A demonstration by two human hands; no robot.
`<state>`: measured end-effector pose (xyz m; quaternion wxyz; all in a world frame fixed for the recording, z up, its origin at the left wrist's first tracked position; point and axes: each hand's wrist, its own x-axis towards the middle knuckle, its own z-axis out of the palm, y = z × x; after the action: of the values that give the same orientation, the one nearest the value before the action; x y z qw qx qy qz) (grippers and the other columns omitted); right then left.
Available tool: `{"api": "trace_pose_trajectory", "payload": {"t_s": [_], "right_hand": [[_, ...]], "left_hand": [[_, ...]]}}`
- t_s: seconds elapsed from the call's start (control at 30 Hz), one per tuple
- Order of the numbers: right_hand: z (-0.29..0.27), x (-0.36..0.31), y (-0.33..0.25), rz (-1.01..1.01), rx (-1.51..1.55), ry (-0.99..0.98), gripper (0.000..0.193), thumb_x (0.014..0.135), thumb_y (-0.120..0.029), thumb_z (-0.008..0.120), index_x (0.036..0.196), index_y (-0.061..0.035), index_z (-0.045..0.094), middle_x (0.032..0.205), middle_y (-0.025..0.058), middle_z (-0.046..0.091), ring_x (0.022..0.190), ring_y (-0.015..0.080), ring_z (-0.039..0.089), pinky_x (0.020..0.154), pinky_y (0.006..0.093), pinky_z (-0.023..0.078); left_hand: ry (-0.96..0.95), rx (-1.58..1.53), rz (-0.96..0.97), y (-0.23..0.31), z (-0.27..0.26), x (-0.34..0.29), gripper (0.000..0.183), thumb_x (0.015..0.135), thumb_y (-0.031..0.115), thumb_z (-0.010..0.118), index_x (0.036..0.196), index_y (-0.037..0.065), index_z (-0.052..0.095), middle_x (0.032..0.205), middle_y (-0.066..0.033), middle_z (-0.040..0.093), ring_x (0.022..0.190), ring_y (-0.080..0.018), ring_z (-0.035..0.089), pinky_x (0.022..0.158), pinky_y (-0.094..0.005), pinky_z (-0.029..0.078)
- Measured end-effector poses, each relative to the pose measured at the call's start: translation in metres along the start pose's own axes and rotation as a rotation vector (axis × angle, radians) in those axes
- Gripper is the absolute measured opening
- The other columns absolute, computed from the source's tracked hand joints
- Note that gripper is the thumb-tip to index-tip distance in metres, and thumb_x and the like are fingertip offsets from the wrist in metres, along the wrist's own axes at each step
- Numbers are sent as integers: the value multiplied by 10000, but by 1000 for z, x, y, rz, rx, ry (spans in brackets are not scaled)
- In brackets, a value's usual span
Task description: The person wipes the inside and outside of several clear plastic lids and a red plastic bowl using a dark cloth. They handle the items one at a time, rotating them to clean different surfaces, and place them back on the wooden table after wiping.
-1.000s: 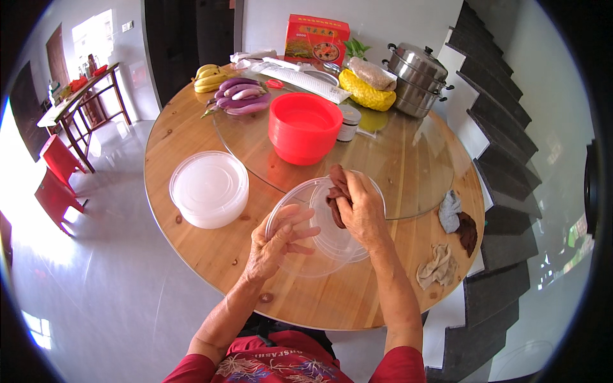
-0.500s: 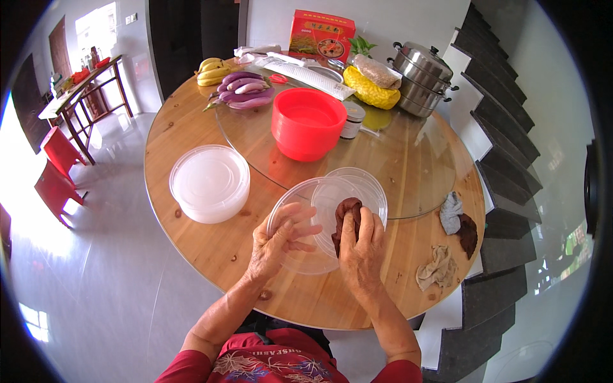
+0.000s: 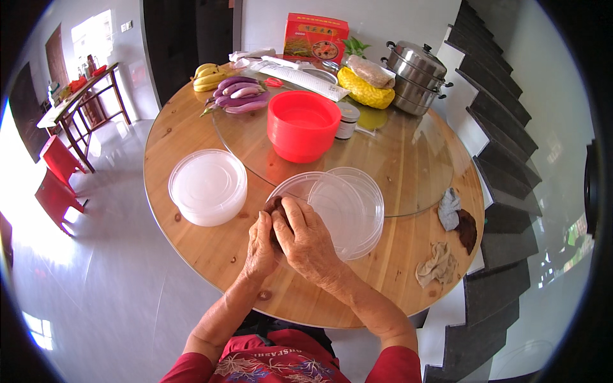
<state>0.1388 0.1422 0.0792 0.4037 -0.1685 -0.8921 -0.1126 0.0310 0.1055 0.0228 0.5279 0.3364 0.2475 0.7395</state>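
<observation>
It looked like the dining area of a home. A round wooden table [image 3: 383,281] with a glass turntable [image 3: 408,185] bore eggplants [image 3: 241,102] at eleven o'clock and a steel steamer pot [image 3: 415,80] between one and two; red chairs [image 3: 59,196] stood at nine, a staircase [image 3: 504,172] at three.

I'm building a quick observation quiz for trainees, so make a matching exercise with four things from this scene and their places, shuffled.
Things
1. Purple eggplants
2. Reddish-brown cloth
3. Steel pot
4. Beige cloth

Places
A. Just right of the yellow bundle
B. Nearest the grey cloth and dark brown cloth
C. At the fingers of the right hand
D. Beside the bananas

Pairs: 1-D, 2-C, 3-A, 4-B
</observation>
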Motion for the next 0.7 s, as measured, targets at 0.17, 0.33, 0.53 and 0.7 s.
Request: {"api": "trace_pose_trajectory", "payload": {"t_s": [0.17,0.33,0.53,0.7], "right_hand": [[-18,9,21,178,-121,-78,348,757,-43,620,1086,57,565,1095,179,520,927,322,552,763,388,498],[-19,-18,43,297,-431,-121,203,726,-41,653,908,23,588,905,114,491,809,249,531,623,330,481],[-33,-46,12,326,-312,-422,187,682,-44,675,841,38,618,881,128,491,822,268,537,619,313,506],[-34,-50,-11,305,66,-484,219,710,-63,671,900,36,622,925,156,499,854,301,538,717,363,527]], "left_hand": [[-77,15,4,6,10,-1,453,992,309,481,1342,29,414,1335,-189,495,1109,-321,599,765,-419,599],[35,2,8,5,10,1,439,994,311,471,1337,46,400,1326,-230,494,1092,-391,599,725,-443,609],[84,27,60,-1,5,1,405,1002,309,454,1321,62,423,1311,-226,507,1064,-380,614,739,-448,604],[87,29,56,2,3,2,400,1004,309,448,1317,62,421,1311,-222,507,1054,-372,618,748,-451,601]]}}
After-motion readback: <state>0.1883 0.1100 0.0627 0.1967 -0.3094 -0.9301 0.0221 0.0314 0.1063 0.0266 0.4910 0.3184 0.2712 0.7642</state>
